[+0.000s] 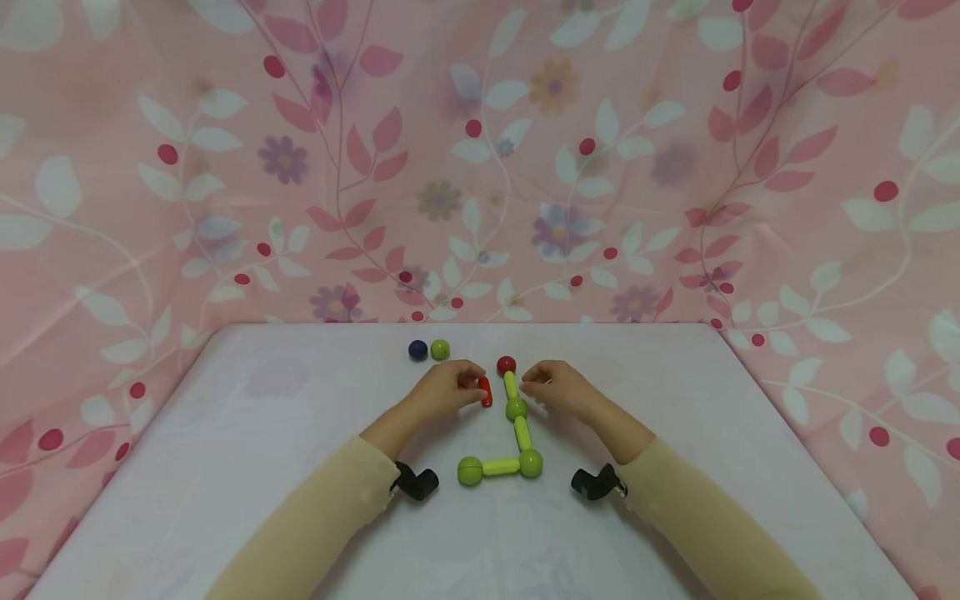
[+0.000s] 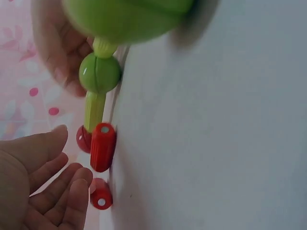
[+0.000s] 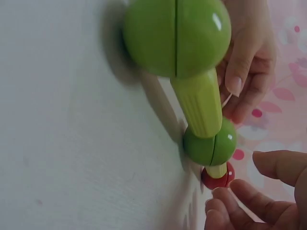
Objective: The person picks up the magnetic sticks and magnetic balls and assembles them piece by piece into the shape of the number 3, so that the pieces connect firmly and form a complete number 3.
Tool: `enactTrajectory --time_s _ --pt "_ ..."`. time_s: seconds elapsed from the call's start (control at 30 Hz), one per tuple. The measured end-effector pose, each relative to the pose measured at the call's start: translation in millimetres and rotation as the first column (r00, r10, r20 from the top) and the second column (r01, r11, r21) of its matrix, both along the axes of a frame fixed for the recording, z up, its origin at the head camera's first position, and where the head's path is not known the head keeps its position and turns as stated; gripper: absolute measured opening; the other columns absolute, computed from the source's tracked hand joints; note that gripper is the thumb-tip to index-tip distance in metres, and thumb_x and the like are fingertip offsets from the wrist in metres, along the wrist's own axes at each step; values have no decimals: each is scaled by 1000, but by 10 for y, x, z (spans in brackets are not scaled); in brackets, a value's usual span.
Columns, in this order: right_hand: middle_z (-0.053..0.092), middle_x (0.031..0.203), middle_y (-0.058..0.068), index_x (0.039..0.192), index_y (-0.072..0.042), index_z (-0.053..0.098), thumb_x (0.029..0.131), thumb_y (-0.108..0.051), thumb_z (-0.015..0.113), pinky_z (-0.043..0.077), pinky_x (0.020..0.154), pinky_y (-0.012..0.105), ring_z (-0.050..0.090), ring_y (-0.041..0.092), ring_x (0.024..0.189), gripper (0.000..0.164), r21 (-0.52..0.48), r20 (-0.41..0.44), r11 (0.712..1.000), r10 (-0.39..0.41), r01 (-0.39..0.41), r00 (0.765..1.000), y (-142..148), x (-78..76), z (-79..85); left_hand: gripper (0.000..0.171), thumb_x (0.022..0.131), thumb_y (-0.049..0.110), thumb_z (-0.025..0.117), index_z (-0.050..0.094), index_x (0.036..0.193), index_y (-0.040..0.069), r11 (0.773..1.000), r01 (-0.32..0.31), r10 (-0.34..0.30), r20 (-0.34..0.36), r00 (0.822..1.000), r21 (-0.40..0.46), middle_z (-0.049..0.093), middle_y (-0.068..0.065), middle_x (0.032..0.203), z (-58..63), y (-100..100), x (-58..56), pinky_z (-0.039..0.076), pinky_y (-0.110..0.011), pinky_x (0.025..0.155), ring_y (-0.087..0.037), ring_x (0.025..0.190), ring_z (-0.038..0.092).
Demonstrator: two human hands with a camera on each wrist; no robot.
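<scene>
Red rod lies on the table at the fingertips of the left hand, as my head view shows; I cannot tell whether they touch it. Just right of it stretches a joined chain of green balls and yellow-green rods, standing between the red rod and the right hand. A red ball caps its far end, and its near end bends left to a green ball. Farther back, a dark blue ball and a loose green ball sit side by side beyond the left hand. Floral cloth hangs behind the table.

On the left wrist view, I see that hand's thumb and fingers spread apart, clamped on nothing. A second red piece sits near the first, end towards me. One chain ball, large and blurred, blocks the top.

From the right wrist, I see thumb and fingers apart, also gripping nothing, fingertips near the red ball. A big green ball partly covers the left hand behind it.
</scene>
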State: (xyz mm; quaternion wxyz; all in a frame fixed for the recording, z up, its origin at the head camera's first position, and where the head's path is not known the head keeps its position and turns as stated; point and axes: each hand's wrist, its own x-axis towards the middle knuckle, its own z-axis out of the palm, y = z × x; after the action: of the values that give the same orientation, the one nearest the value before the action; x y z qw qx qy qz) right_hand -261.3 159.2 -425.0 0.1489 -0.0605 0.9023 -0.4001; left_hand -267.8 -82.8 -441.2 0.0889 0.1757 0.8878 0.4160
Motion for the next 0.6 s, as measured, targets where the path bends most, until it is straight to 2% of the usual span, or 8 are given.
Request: enactTrajectory --time_s 0.13,0.37,0.6 --pt "66 107 6 116 -8 67 97 -26 66 53 76 32 62 19 89 26 -28 -31 1000 -11 11 999 -7 -108 -37 36 89 21 78 68 121 10 1000 -1 1 14 1000 -9 67 0 99 -24 38 51 54 -28 74 -16 91 61" --pt "65 113 10 123 -7 64 96 -27 68 54 79 34 62 22 94 33 -42 -52 998 -39 37 998 -35 -266 -98 43 87 23 80 67 126 9 998 -46 46 -9 999 -39 66 0 101 -79 81 62 53 -29 78 -15 92 59" --pt "62 119 13 127 -7 61 96 -29 68 53 83 35 61 23 98 39 -85 -56 996 -44 39 997 -90 -400 -159 48 87 26 80 66 128 6 991 -34 21 -97 995 -127 64 -2 101 -86 125 23 50 -33 82 -16 91 56"
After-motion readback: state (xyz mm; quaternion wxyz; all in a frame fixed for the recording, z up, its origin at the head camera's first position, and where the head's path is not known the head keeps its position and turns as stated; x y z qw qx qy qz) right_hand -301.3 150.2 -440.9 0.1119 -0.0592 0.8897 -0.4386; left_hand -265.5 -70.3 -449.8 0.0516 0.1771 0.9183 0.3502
